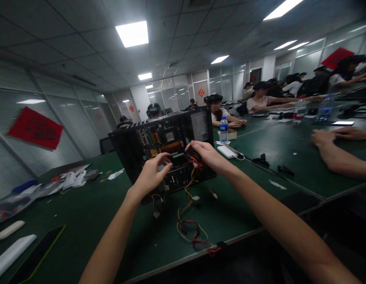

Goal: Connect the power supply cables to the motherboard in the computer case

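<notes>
An open black computer case [132, 148] with a motherboard inside lies on the green table [117, 221] in front of me. My left hand [151, 173] reaches into it, fingers curled and pinching at a long component near the board's middle. My right hand [205, 154] is closed over the area by a small fan and red and yellow wires. A bundle of coloured cables [191, 228] trails out of the case toward the table's front edge.
A phone [38, 256] and white strips [11, 252] lie at the front left, papers and bags [47, 187] at the far left. A water bottle [223, 130] and white power bank [227, 152] stand behind the case. Another person's arms [339, 152] rest at right; several people sit further back.
</notes>
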A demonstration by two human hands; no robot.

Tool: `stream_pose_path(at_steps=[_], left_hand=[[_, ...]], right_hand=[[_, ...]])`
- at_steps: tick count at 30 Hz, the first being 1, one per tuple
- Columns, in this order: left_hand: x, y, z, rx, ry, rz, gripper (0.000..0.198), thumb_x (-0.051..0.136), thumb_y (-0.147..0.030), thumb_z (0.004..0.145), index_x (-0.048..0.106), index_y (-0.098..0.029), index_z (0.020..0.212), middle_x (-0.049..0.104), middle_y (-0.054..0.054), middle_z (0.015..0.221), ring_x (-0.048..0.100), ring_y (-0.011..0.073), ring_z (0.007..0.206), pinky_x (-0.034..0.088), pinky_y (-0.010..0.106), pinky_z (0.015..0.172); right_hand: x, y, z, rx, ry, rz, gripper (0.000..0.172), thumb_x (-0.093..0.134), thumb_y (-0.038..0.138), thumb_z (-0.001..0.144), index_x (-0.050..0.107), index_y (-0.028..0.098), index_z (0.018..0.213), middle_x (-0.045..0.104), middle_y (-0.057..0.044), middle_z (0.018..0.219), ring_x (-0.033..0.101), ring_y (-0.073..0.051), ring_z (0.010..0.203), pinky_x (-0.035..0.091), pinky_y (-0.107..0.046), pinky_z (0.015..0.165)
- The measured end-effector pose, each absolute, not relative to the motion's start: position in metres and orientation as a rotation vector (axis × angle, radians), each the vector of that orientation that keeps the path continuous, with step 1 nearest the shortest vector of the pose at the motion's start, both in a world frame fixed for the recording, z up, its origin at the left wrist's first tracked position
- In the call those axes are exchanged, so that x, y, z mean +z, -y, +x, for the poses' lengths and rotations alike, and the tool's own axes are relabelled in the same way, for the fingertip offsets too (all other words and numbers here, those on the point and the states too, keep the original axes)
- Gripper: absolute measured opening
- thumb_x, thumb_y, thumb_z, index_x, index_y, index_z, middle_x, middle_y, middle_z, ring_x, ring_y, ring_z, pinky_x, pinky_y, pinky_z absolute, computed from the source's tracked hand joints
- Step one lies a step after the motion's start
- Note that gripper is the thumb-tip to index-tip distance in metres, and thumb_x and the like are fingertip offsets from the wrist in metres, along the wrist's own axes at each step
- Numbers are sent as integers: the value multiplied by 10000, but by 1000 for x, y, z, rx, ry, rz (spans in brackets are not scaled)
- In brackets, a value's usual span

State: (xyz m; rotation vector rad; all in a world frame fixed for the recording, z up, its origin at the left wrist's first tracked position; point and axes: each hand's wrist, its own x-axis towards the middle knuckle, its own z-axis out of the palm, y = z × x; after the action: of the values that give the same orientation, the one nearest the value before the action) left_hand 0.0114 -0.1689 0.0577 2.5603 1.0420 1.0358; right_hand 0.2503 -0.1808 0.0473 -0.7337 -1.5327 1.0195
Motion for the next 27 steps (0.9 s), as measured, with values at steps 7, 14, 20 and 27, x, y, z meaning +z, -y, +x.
stream_pose_path(at_steps=[7,14,20,27], left_hand=[[102,155,41,1123,-716,2375,523,725,-342,854,580,-159,1322,762,86,1011,735,208,893,605,364,841],[99,150,32,1252,-794,2528,415,731,-379,855,670,-169,1208,768,58,930,725,195,814,592,316,742],[96,142,26,1303,-914,2858,391,767,-339,827,686,-175,1173,771,60,978,716,187,778,575,300,741],[93,139,25,1304,-985,3013,588,815,-402,774,626,-182,1285,762,64,937,719,203,780,556,296,737]], right_hand=[[87,153,222,781,1593,-644,381,495,573,937,563,200,971,605,18,728,599,-128,579,462,-231,479],[99,150,219,349,1758,-706,316,427,405,1005,646,177,993,695,-46,996,633,-183,977,476,-304,878],[96,146,212,388,1854,-726,321,404,370,1018,660,179,1044,704,-48,987,649,-178,921,498,-292,817],[90,147,211,497,1871,-722,336,389,410,1028,632,180,1059,676,-33,944,630,-137,694,525,-259,613]])
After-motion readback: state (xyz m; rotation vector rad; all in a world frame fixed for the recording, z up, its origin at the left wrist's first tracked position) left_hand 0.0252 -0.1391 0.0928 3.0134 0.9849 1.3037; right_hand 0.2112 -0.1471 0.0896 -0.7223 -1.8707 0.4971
